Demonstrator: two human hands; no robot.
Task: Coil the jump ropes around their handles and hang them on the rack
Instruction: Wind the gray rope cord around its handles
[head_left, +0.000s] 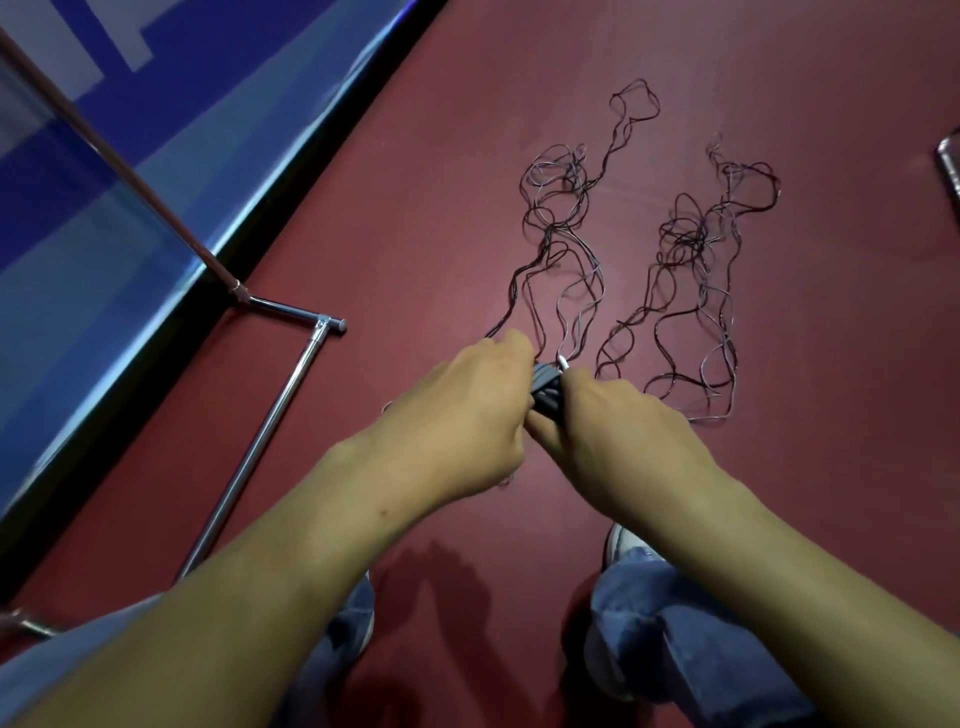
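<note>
At six o'clock, nearest the lens: bent knees in blue jeans (675, 623) and the toe of a pale shoe (623, 543) on a dark red floor (441, 208). Just above, at dead centre: left hand (462, 415) and right hand (623, 431) pressed close, fingers of both curled tight around a bundle of grey handles (545, 389), a white tip poking out at twelve o'clock of the grip. From the left hand toward one o'clock: thin dark cord of the first rope tangle (558, 208), trailing off across the floor. At two o'clock, near it but apart: a second rope tangle (696, 260), loose and untouched. At nine o'clock: chrome rack foot (260, 441), with a reddish upright (130, 177) slanting to eleven o'clock over a blue panel (234, 67). At three o'clock, on the far edge: a dark object (951, 161), cut off, not identifiable.
</note>
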